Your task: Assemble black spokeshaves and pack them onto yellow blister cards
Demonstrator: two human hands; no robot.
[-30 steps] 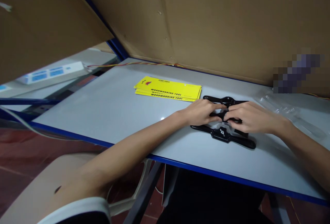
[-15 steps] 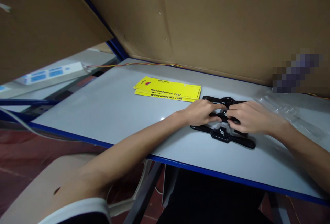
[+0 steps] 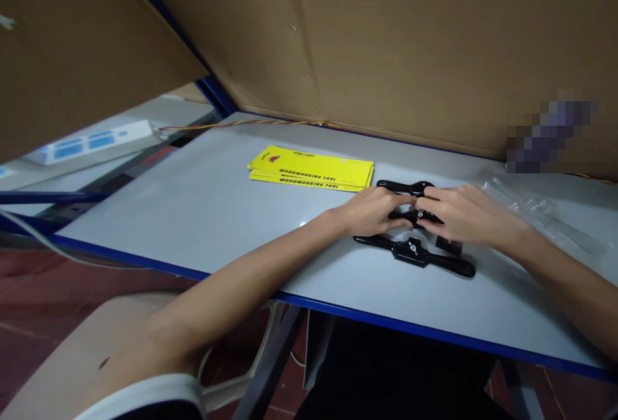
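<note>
Three black spokeshaves lie in a row on the white table. Both my hands are on the middle spokeshave [image 3: 411, 216]. My left hand [image 3: 375, 210] grips its left handle between thumb and fingers. The fingers of my right hand [image 3: 451, 214] close around its right side, by the small silver screw. The near spokeshave [image 3: 414, 251] lies flat in front, a silver wing screw at its centre. Behind my fingers the far spokeshave [image 3: 400, 185] is partly covered. Under my right hand shows a small dark flat piece [image 3: 449, 245], too hidden to name.
Yellow printed cards [image 3: 311, 169] lie stacked to the left of my hands. Clear plastic packaging [image 3: 545, 214] is at the right. A cardboard wall [image 3: 386, 46] closes off the back, with a twisted wire [image 3: 270, 122] along its foot. A power strip [image 3: 96, 143] sits at far left.
My right hand has shifted slightly to the left along the middle spokeshave, and more of the dark piece beneath it shows. My left hand keeps its grip.
</note>
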